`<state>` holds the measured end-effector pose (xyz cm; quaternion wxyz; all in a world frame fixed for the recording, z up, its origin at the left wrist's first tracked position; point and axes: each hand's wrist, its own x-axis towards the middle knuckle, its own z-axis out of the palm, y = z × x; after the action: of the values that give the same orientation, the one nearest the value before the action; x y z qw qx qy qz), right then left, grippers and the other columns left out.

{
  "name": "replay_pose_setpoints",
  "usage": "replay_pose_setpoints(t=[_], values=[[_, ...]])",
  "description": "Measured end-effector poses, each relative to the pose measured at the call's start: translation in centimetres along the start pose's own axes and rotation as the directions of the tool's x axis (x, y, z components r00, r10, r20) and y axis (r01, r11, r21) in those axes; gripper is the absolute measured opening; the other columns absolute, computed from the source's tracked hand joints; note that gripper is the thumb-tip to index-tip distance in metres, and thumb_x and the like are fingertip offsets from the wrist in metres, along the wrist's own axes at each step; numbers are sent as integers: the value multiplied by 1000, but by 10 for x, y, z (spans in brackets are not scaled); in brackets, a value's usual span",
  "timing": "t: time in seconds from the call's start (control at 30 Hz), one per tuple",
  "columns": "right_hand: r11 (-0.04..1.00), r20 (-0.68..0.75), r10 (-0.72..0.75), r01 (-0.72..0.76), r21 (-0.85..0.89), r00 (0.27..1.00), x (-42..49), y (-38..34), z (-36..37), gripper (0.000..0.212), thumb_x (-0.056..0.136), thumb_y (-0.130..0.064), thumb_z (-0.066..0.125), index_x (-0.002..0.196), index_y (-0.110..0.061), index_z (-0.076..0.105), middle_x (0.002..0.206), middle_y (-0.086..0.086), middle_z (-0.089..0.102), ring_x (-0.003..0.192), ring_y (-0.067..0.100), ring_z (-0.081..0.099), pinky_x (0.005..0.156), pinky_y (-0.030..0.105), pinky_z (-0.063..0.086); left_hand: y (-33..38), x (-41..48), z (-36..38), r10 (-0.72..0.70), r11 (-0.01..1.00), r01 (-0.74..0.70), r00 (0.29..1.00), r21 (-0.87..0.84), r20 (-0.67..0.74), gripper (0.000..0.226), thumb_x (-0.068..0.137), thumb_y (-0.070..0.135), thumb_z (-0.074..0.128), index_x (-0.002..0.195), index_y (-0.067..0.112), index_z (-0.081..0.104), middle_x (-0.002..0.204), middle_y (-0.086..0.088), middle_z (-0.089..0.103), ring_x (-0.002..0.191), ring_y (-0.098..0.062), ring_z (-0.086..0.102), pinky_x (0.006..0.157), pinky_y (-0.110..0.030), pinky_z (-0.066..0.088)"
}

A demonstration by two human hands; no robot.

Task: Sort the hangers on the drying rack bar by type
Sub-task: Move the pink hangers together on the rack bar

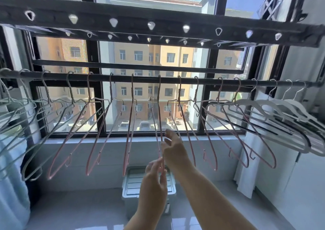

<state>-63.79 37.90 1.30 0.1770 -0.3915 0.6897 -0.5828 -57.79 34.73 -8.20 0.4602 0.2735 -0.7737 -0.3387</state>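
1. The thin pink wire hanger (158, 92) hangs by its hook near the middle of the dark round drying rack bar (144, 79). It is turned edge-on, so it looks very skinny.
2. It looks light, I think, like something two fingers can lift. The wire is thin, so it may bend a bit and swing when moved. It looks smooth, so it could slip.
3. A good place to hold it is the neck, just under the hook. Then the hook can come up off the bar without tangling with the next one. Holding the bottom only makes it swing.
4. The left hand (154, 175) has its grip pinching the bottom end of this hanger, thumb on one side and fingers on the other.
5. The right hand (171, 145) is higher up, with bent fingers right beside the wire. I cannot tell if its grip is on the wire or only near it.
6. More pink wire hangers (89, 90) hang on both sides of it.
7. Pale green wire hangers (46, 90) are at the left end, and thick white plastic hangers (281, 104) are at the right end.
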Motion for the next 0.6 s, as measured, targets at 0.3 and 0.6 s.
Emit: replay_pose_setpoints(t=[0.3,0.6], values=[[958,-303,-238,171,-230,923,-16,2,-89,32,90,-6,51,118,-19,55,123,0,54,110,9,48,86,10,35,5,-17,37,-246,937,315,900,-149,360,8,84,22,62,91,20,58,82,5,63,76,-12,61,62,-6,42],[986,-157,-1,-25,-164,988,-29,41,-120,19,90,-6,53,89,-22,64,94,-4,64,68,12,60,52,7,46,58,-53,95,122,983,-79,955,-163,271,66,89,27,46,142,29,8,142,15,18,128,-6,32,106,-30,37]])
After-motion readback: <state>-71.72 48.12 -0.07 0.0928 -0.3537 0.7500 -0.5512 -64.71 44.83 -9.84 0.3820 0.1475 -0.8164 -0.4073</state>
